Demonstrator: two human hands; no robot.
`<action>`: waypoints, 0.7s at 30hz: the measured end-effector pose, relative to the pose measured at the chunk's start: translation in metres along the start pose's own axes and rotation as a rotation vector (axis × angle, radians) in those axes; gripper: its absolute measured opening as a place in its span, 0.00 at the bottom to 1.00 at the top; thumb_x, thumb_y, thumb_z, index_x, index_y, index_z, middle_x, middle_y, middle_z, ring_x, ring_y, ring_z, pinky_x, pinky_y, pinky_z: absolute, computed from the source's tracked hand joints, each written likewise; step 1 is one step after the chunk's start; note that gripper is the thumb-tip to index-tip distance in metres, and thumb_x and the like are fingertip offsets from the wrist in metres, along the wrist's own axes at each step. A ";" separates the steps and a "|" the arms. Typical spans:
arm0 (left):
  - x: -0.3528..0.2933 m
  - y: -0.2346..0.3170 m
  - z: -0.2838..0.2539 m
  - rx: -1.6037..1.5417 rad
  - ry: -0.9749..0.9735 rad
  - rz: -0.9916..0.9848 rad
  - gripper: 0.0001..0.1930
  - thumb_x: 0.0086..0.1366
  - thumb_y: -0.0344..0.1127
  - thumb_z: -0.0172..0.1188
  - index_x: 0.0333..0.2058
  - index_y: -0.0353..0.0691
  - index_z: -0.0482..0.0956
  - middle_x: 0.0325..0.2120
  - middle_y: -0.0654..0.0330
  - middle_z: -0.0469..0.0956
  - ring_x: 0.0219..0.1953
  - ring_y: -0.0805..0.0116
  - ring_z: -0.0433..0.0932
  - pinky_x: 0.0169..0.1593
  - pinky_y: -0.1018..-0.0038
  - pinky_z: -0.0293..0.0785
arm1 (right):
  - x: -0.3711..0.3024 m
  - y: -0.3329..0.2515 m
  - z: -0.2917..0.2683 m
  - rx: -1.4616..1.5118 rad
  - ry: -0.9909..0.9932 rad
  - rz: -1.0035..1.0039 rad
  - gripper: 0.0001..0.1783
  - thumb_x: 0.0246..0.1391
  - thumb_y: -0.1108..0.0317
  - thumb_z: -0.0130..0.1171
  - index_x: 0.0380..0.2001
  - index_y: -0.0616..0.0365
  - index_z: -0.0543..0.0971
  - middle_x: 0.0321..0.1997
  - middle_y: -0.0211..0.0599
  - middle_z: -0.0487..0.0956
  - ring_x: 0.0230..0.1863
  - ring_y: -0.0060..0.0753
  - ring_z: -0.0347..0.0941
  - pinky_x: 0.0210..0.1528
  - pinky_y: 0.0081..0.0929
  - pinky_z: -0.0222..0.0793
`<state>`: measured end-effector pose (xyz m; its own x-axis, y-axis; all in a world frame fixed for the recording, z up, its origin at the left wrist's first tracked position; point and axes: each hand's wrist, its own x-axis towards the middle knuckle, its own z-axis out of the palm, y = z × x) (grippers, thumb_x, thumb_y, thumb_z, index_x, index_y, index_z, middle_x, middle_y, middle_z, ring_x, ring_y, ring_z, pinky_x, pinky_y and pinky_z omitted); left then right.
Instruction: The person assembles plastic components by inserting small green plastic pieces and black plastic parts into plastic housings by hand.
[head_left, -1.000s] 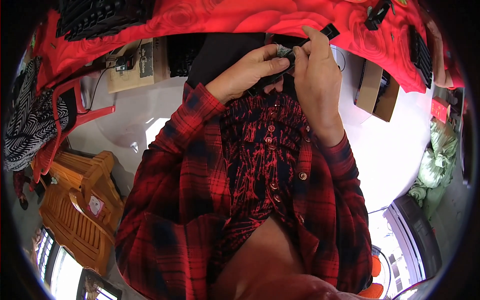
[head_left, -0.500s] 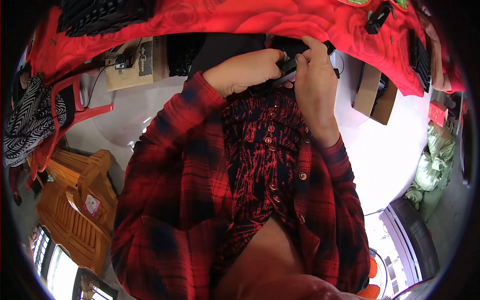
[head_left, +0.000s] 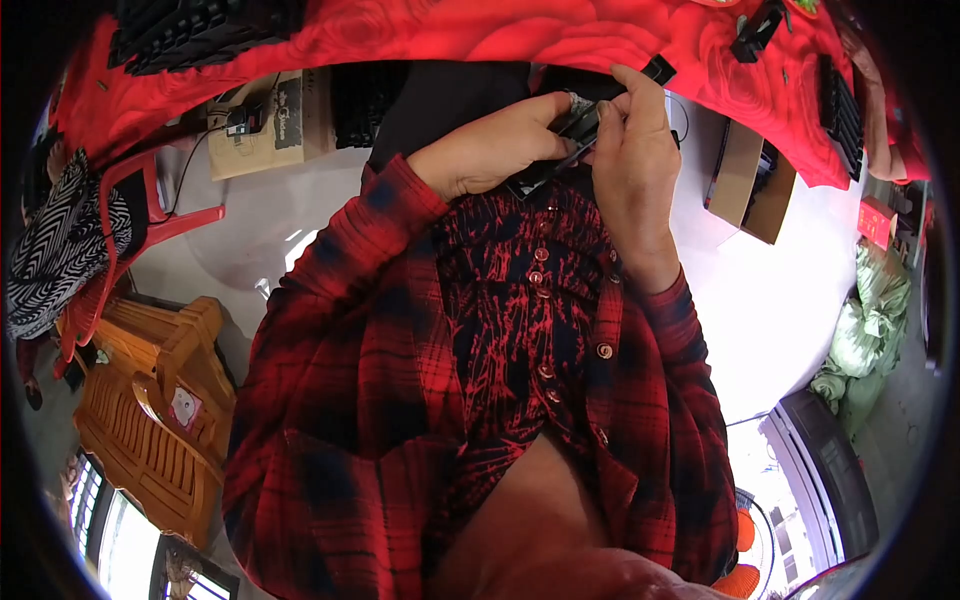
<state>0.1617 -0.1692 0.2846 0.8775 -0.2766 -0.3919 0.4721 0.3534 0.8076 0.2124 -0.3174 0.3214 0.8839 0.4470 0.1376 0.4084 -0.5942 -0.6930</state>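
Above my lap, close to the edge of the red table, both my hands are closed on a long black plastic part [head_left: 582,127]. My left hand [head_left: 500,145] pinches it from the left between thumb and fingers. From the right, my right hand [head_left: 638,150] grips it with the thumb along its top and the index finger stretched toward its far end. One dark end [head_left: 659,70] sticks out past my right fingertips, over the tablecloth. A lower dark end pokes out below my left hand. My fingers hide much of its middle.
The red rose-patterned tablecloth [head_left: 440,35] bears a stack of black plastic parts [head_left: 205,35] at far left and a black piece [head_left: 760,32] at right. Open cardboard boxes [head_left: 745,185] stand on the floor. A red plastic chair [head_left: 150,215] and wooden chair [head_left: 150,430] are left.
My left fingers have opened a little around the black plastic part and shifted slightly. The part has tilted, showing more of its lower end and far end.
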 end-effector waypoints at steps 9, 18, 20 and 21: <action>0.004 -0.011 0.015 -0.073 0.156 -0.005 0.19 0.74 0.38 0.54 0.57 0.32 0.72 0.49 0.64 0.76 0.52 0.78 0.70 0.59 0.78 0.64 | -0.005 0.002 0.006 -0.007 -0.027 -0.007 0.17 0.62 0.77 0.52 0.54 0.60 0.69 0.43 0.56 0.79 0.38 0.61 0.78 0.37 0.46 0.74; 0.011 0.000 -0.003 0.592 0.126 -0.106 0.16 0.71 0.40 0.57 0.43 0.29 0.76 0.30 0.62 0.76 0.35 0.74 0.71 0.41 0.71 0.69 | -0.010 0.011 0.006 -0.079 -0.013 -0.090 0.19 0.60 0.76 0.53 0.55 0.59 0.68 0.41 0.54 0.80 0.37 0.61 0.78 0.36 0.47 0.74; 0.011 0.000 -0.001 0.540 0.134 -0.090 0.15 0.71 0.39 0.57 0.43 0.29 0.76 0.30 0.62 0.76 0.35 0.74 0.71 0.41 0.72 0.69 | -0.010 0.010 0.004 -0.085 -0.009 -0.029 0.19 0.60 0.76 0.54 0.54 0.59 0.68 0.37 0.52 0.80 0.35 0.58 0.79 0.35 0.46 0.74; 0.010 0.000 0.001 0.490 0.141 -0.075 0.15 0.71 0.39 0.57 0.43 0.29 0.76 0.30 0.63 0.76 0.34 0.74 0.71 0.42 0.73 0.70 | -0.009 0.009 0.002 -0.086 -0.009 -0.029 0.19 0.60 0.76 0.54 0.54 0.59 0.68 0.37 0.52 0.80 0.35 0.58 0.79 0.35 0.46 0.74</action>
<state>0.1707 -0.1725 0.2808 0.8617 -0.1502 -0.4847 0.4684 -0.1319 0.8736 0.2074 -0.3252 0.3123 0.8694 0.4709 0.1498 0.4523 -0.6361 -0.6252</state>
